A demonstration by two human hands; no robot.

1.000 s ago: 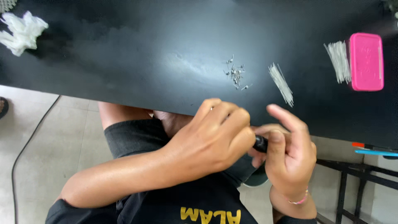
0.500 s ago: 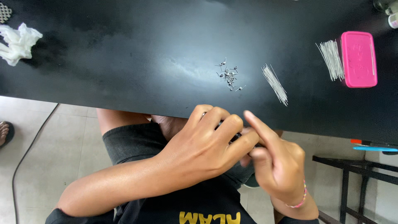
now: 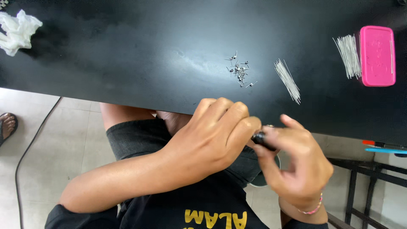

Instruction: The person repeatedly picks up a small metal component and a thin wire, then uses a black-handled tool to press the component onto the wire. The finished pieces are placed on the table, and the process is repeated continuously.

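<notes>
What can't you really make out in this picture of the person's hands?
- Small dark tool, head view: mostly hidden between left hand and right hand; kind unclear.
- Right hand: motion-blurred.
- Tiny metal parts: too small to identify.
- White crumpled material: cut by the left edge.

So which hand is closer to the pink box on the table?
The right hand. It is below the pink box and somewhat to its left, off the table's near edge. The left hand is farther left, on the far side of the right hand.
</notes>
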